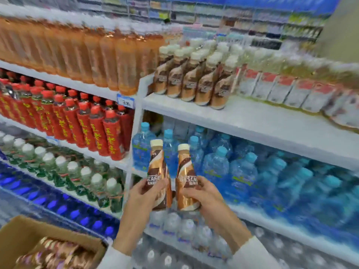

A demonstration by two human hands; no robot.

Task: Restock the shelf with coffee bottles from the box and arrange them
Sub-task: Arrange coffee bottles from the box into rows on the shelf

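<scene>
Both hands gripping one coffee bottle each, upright, in front of the shelving.
Left hand (147,193) is wrapping the left coffee bottle (158,171) low down; right hand (202,195) is wrapping the right coffee bottle (185,171), with a narrow gap between the bottles. Above the grips, shelved coffee bottles (194,80) are lining a white shelf board (252,121) with its front strip lying bare. Water bottles (242,171) are sitting just behind the held pair. Cardboard box (19,233), holding more bottles, is sitting low left of the left hand.
</scene>
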